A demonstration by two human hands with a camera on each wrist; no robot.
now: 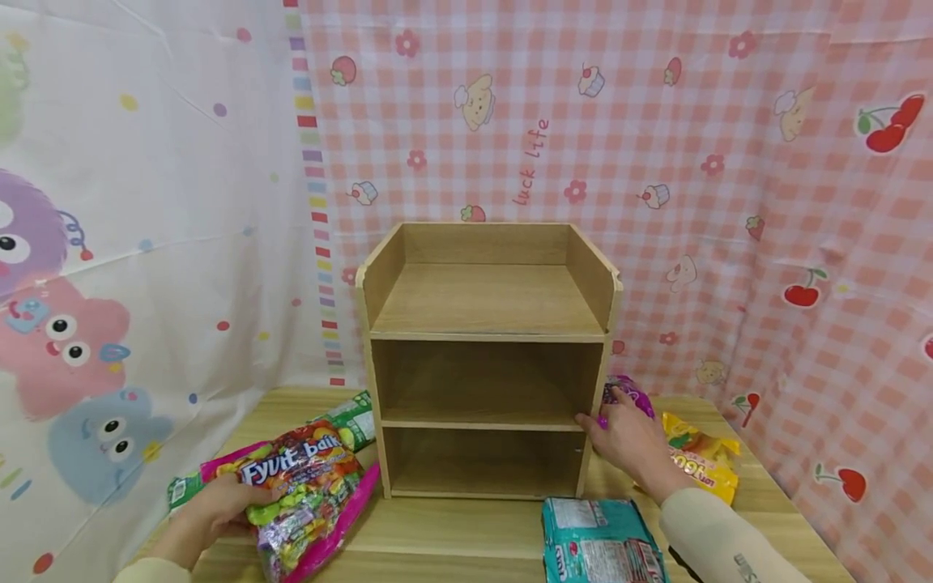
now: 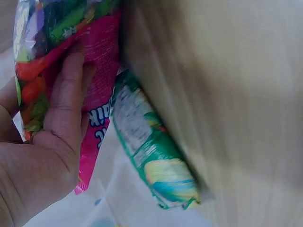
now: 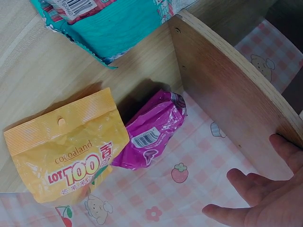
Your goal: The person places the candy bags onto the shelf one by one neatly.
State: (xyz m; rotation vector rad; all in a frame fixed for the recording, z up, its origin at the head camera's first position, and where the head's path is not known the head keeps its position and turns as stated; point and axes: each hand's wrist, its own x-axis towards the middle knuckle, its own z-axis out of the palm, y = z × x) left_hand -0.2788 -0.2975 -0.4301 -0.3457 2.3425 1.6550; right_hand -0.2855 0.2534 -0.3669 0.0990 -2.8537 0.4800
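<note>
My left hand (image 1: 219,506) grips a large bag of wrapped candies (image 1: 309,486) printed "Fyvit baik" by its left side. Its thumb lies over the front, and the left wrist view shows the fingers against the pink back (image 2: 102,80). A green packet (image 2: 147,142) lies on the table beyond that bag. On the other side, my right hand (image 1: 630,441) is at the right panel of a small wooden shelf (image 1: 488,300). Its fingers are spread with nothing between them, one fingertip right at the panel's edge. A purple packet (image 3: 154,127) lies near that hand, beside the shelf.
A yellow "LOT 100" pouch (image 1: 703,465) lies right of the purple packet. At the table's front stands out a teal packet (image 1: 601,542), just before the shelf's right corner. Another green packet end (image 1: 185,490) shows at left. Patterned curtains (image 1: 525,105) hang behind.
</note>
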